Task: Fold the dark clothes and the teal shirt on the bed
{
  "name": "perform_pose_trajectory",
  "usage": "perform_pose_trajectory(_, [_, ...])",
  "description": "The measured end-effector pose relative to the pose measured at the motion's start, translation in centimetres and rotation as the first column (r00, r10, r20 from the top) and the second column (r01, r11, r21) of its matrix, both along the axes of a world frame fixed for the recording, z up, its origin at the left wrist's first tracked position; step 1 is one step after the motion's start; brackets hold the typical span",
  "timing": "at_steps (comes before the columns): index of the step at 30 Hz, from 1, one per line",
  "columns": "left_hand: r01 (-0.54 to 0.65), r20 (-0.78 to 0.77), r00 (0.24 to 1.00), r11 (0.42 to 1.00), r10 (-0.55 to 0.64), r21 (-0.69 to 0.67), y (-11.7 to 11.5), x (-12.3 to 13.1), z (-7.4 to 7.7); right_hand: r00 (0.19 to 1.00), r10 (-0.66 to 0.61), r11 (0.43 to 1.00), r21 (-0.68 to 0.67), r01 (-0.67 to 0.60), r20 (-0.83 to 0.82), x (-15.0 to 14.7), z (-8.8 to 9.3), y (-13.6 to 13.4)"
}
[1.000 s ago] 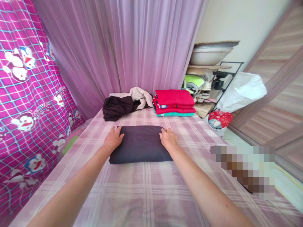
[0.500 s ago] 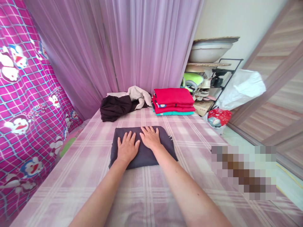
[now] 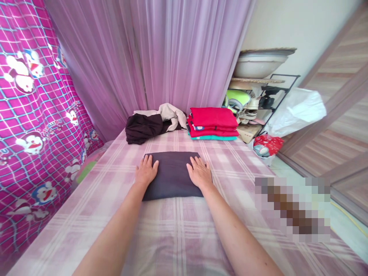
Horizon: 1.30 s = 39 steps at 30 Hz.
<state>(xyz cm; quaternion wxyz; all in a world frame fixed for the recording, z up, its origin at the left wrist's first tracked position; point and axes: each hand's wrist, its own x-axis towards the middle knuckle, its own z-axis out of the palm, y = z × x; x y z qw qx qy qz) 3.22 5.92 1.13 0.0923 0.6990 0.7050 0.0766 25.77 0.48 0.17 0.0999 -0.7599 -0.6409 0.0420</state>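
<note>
A dark grey folded garment (image 3: 173, 176) lies flat on the plaid-covered bed (image 3: 172, 234), roughly a rectangle. Across its left edge rests my left hand (image 3: 146, 170), palm down with fingers stretched out. My right hand (image 3: 199, 171) lies the same way on the right edge, fingers spread a little. Neither hand grips the cloth. Beyond the garment stands a neat stack of folded red clothes (image 3: 213, 118), with a teal piece at the bottom.
Left of the stack is a loose heap of dark clothes (image 3: 143, 128) with a light grey garment (image 3: 171, 114). Purple curtains (image 3: 178, 53) hang behind. At the right stand a shoe rack (image 3: 266, 100), a white plastic bag (image 3: 299, 109) and a red bag (image 3: 268, 143).
My hands have moved apart, from the middle of the dark garment out to its left and right edges. Its outline now looks straighter. The view has shifted slightly.
</note>
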Motion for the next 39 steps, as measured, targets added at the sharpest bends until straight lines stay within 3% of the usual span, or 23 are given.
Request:
perform_pose_trajectory(6, [-0.003, -0.074, 0.997, 0.993, -0.006, -0.117, 1.3, -0.1, 1.8, 1.000, 0.017, 1.000, -0.002, -0.017, -0.005, -0.4, 0.2, -1.9])
perform_pose_trajectory(9, [0.013, -0.148, 0.989, 0.999, -0.019, -0.042, 0.9, 0.9, 2.5, 1.000, 0.011, 1.000, -0.012, -0.011, -0.020, -0.5, 0.0, -3.1])
perform_pose_trajectory(12, [0.095, -0.138, 0.987, 0.989, -0.079, 0.112, 0.6, 1.7, 2.1, 1.000, 0.003, 1.000, -0.022, -0.003, -0.028, -0.9, -0.3, -4.6])
perform_pose_trajectory(17, [0.137, -0.017, 0.990, 0.991, -0.137, 0.000, 1.3, 1.5, 0.7, 0.997, 0.058, 0.998, 0.023, -0.056, -0.059, -0.5, -0.6, -6.6])
perform_pose_trajectory(19, [0.153, -0.006, 0.988, 0.988, -0.153, 0.026, 1.5, 1.2, 0.5, 0.996, 0.050, 0.996, 0.077, -0.044, -0.076, 0.8, -0.1, -6.2])
perform_pose_trajectory(22, [0.163, -0.016, 0.987, 0.982, -0.162, 0.098, 1.4, 1.0, 0.2, 0.991, -0.079, 0.987, 0.128, 0.093, -0.113, 3.3, 1.2, -3.5])
perform_pose_trajectory(25, [0.163, -0.030, 0.987, 0.976, -0.160, 0.145, 1.1, 1.0, -0.1, 0.957, -0.192, 0.981, -0.017, 0.193, -0.215, 5.3, 2.3, 0.4])
perform_pose_trajectory(29, [0.167, -0.024, 0.986, 0.972, -0.166, 0.163, 1.1, 0.9, -0.4, 0.936, -0.157, 0.987, -0.085, 0.137, -0.316, 5.9, 2.8, 4.0])
perform_pose_trajectory(33, [0.164, -0.001, 0.986, 0.971, -0.166, 0.172, 1.2, 0.9, -0.5, 0.926, -0.126, 0.992, -0.029, 0.124, -0.357, 5.3, 3.2, 4.2])
perform_pose_trajectory(37, [0.175, 0.009, 0.984, 0.970, -0.179, 0.167, 1.0, 0.9, -0.2, 0.919, -0.052, 0.990, 0.102, 0.099, -0.391, 4.5, 3.8, 2.4])
perform_pose_trajectory(39, [0.190, 0.007, 0.981, 0.968, -0.193, 0.163, 0.7, 0.8, -0.1, 0.931, -0.082, 0.990, 0.075, 0.116, -0.356, 4.1, 4.0, 1.1])
